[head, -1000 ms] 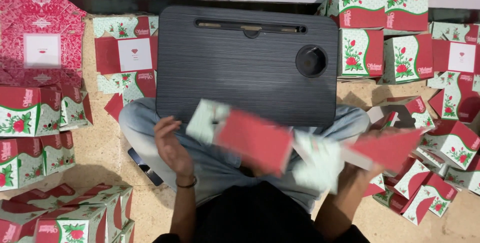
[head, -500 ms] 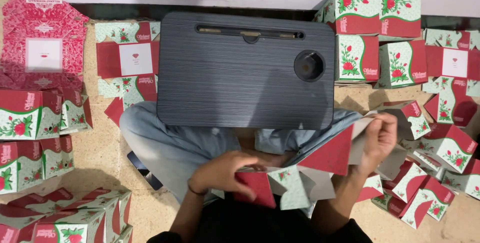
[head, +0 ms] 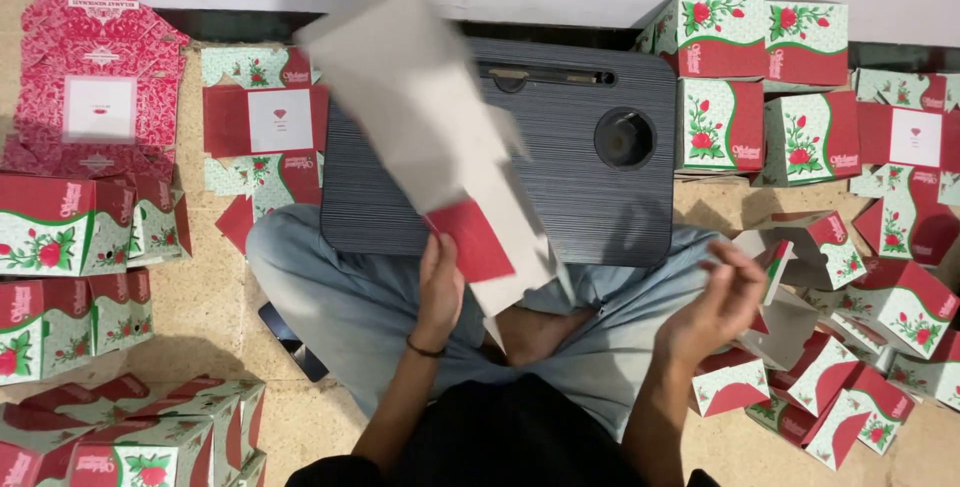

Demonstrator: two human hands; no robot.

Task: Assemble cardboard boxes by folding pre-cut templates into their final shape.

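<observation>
My left hand (head: 440, 287) grips the lower end of a flat unfolded cardboard box blank (head: 430, 127). The blank shows its plain grey inside and one red flap, and it reaches up and left over the dark grey lap desk (head: 600, 207). It is blurred. My right hand (head: 722, 307) hovers above my right knee, fingers apart, with nothing in it. It is close to a pile of flat red, white and green floral box blanks (head: 830, 367) on the floor at the right.
Folded floral boxes (head: 760, 67) are stacked at the back right, with more boxes (head: 60, 237) along the left and at the bottom left. Flat red blanks (head: 95, 97) lie at the far left. A dark phone (head: 292, 342) rests on the floor by my left leg.
The blank was held low between both hands. Now my left hand alone swings it up over the lap desk, and my right hand has let go.
</observation>
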